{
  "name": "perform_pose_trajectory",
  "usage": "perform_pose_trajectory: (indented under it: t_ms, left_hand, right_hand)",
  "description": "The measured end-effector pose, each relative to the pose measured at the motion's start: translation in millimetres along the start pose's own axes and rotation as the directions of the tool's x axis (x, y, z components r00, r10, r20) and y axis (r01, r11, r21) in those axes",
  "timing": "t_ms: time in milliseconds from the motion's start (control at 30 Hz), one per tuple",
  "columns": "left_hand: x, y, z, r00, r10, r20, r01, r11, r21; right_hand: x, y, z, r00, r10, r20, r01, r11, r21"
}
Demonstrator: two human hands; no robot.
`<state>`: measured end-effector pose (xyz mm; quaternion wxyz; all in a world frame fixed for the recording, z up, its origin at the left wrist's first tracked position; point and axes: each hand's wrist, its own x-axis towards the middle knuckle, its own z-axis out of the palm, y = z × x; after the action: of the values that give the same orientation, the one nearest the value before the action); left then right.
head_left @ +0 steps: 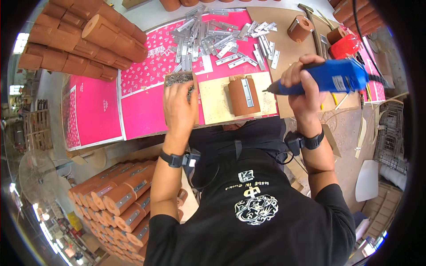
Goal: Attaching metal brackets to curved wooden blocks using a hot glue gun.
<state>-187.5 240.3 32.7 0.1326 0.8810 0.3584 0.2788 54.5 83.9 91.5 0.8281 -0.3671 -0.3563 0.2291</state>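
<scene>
My left hand [179, 105] reaches over a small open box of screws [178, 79]. Its fingers bend down among the screws, with the thumb apart from them; the fingertips are partly hidden. My right hand [306, 84] is wrapped round a blue electric screwdriver [335, 77], held level with its tip pointing left. Between the hands, a terracotta-coloured block [238, 98] with a rounded shape rests on a pale board [214, 104]. Along the block's top lies a flat metal strip [247, 92] with holes. The screwdriver tip is just right of the block, apart from it.
Loose metal strips [213, 37] are heaped at the back of the pink-covered table [146, 113]. Brown blocks [84, 40] stack high at left; more blocks with strips [120, 199] stand below. Another block [300, 29], a hammer [313, 26] and a red object [345, 46] lie back right.
</scene>
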Motion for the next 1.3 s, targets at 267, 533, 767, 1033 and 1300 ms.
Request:
perform_pose_trajectory:
  t_ms: [267,533,767,1033,1300]
  left_hand:
    - [6,-20,-4,0.965,-0.071,0.252,0.031,0.987,0.159]
    - [5,-17,3,0.986,0.017,0.165,-0.022,0.999,0.028]
    - [8,-25,3,0.974,0.008,0.228,-0.012,1.0,0.016]
    - [10,-29,-3,0.958,0.023,0.287,-0.044,0.997,0.065]
    - [2,-31,-1,0.994,0.057,0.099,-0.058,0.998,0.012]
  right_hand:
    - [-22,46,-13,0.974,0.145,-0.173,-0.194,0.931,-0.309]
    - [-19,57,-12,0.979,0.146,-0.139,-0.189,0.905,-0.382]
    - [-17,54,-14,0.974,0.14,-0.177,-0.194,0.92,-0.341]
    - [-15,54,-17,0.962,0.181,-0.205,-0.242,0.915,-0.323]
    - [-16,55,-20,0.964,0.16,-0.211,-0.215,0.937,-0.274]
